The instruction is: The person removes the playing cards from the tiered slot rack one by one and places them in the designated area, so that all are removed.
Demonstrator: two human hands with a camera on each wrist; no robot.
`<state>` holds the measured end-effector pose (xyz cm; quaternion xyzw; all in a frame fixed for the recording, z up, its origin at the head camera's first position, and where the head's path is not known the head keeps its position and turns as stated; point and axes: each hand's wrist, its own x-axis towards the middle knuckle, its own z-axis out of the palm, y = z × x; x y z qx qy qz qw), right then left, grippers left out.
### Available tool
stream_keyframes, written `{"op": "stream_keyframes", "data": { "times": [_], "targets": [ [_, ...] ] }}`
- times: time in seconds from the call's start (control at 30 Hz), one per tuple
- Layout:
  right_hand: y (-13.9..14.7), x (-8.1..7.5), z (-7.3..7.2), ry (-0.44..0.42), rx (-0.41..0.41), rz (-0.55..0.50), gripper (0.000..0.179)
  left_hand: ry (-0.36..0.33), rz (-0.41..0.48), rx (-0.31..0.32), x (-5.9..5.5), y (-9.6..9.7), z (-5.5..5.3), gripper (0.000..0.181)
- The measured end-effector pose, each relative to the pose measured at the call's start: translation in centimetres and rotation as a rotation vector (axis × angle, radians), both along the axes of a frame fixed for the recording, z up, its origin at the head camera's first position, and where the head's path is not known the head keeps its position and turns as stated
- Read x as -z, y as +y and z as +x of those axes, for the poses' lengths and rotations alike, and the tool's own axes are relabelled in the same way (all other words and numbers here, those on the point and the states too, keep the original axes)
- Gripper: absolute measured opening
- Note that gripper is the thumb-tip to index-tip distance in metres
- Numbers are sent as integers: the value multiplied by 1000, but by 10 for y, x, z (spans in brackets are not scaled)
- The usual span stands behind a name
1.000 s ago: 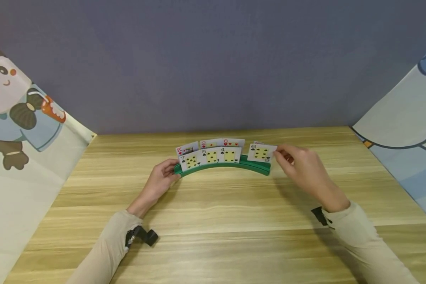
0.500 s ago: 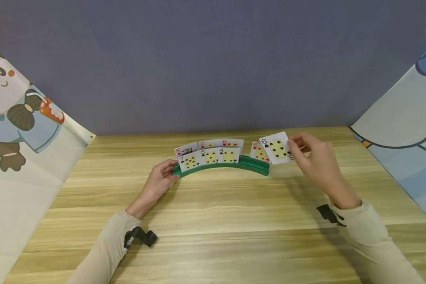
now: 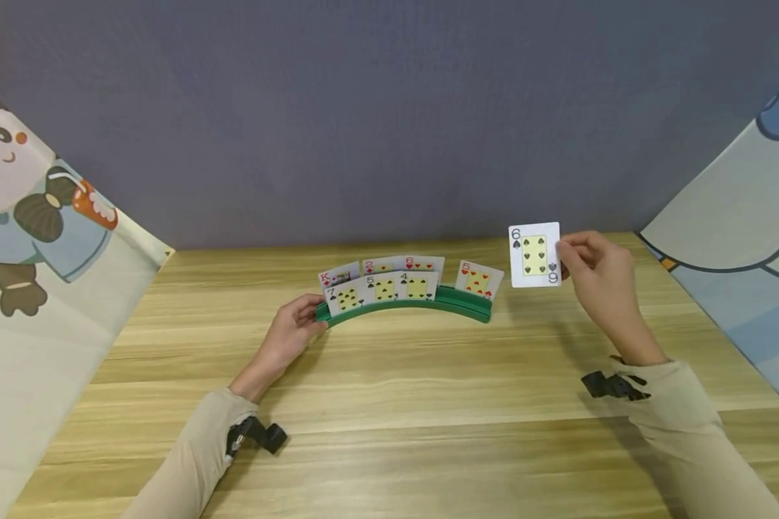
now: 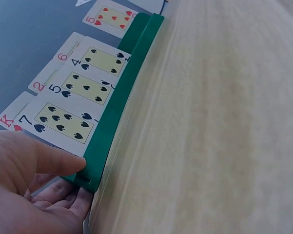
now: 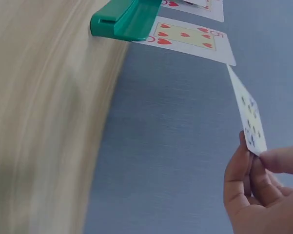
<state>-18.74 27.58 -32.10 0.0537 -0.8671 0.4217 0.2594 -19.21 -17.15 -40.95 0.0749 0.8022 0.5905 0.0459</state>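
My right hand (image 3: 600,288) pinches the six of spades (image 3: 535,254) by its right edge, holding it up in the air, face toward the head camera. With thumb and fingers, my left hand (image 3: 290,331) grips the left end of a curved green card holder (image 3: 457,305). In the holder's front row stand the seven of spades (image 3: 345,297), five of spades (image 3: 383,288) and four of spades (image 3: 418,287). Behind them, partly hidden, are the king of diamonds (image 3: 337,275), two of diamonds (image 3: 381,264) and six of hearts (image 3: 425,263). The five of hearts (image 3: 480,279) leans alone at the right end.
The holder stands on a wood-grain table (image 3: 389,404) close to a grey-blue back wall (image 3: 389,130). Panels with cartoon prints flank the table, the left panel (image 3: 45,288) and the right panel (image 3: 740,238). Each sleeve carries a black wrist mount.
My right hand has drawn the six of spades out of the holder, up and to the right, uncovering the five of hearts. The left hand stays on the holder.
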Motion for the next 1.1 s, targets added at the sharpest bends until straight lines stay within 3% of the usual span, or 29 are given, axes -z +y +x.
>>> {"op": "stream_keyframes", "data": {
  "times": [0.1,0.43,0.77,0.87,1.1],
  "targets": [
    [5,4,-4,-70,24,-24,27,-3,5,1,1,0,0,42],
    [15,21,-17,-251,-29,-153,32,2,9,7,-2,0,-1,42],
    [21,36,-25,-389,-42,-117,37,-3,-2,6,-2,0,0,41],
    [24,40,-28,-421,-68,-124,36,-3,-6,3,-2,0,-1,41],
    [33,49,-38,-525,-148,-254,40,-23,-1,7,-1,-1,0,40]
  ]
}}
